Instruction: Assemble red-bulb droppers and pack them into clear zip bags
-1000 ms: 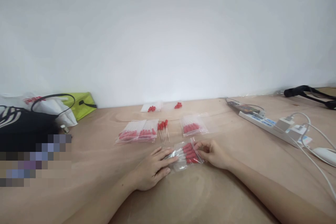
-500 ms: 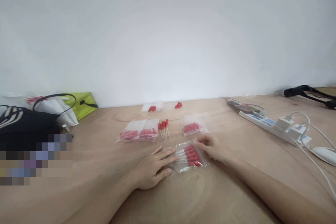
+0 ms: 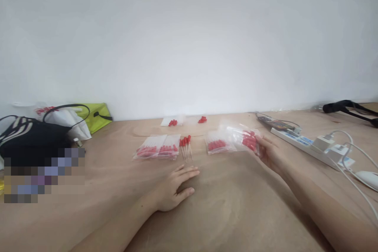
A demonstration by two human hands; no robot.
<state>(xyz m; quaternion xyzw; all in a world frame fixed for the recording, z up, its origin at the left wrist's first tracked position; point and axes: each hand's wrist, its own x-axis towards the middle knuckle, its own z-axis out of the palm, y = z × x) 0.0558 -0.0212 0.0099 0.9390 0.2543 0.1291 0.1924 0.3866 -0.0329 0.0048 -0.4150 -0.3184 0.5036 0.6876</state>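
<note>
A clear zip bag (image 3: 249, 140) with several red-tipped sticks is pinched at its right edge by my right hand (image 3: 270, 153). It is a little blurred and lies or hovers just right of another filled bag (image 3: 217, 143); whether it touches the table I cannot tell. My left hand (image 3: 178, 189) rests on the table, fingers stretched out, holding nothing. Beyond its fingertips lie several loose sticks (image 3: 186, 147) with red ends and pale pointed shafts. To their left are two filled bags (image 3: 156, 146), side by side.
Near the wall, red pieces (image 3: 173, 122) lie on a clear bag, with more red pieces (image 3: 202, 119) beside them. A power strip (image 3: 292, 138) with chargers and cables, plus a phone (image 3: 276, 123), occupies the right. A black bag (image 3: 32, 141) and a yellow-green bag (image 3: 100, 116) stand left.
My right hand has carried the filled bag away from my left hand, to the right and farther back. The left hand no longer touches it and has stayed nearly in place.
</note>
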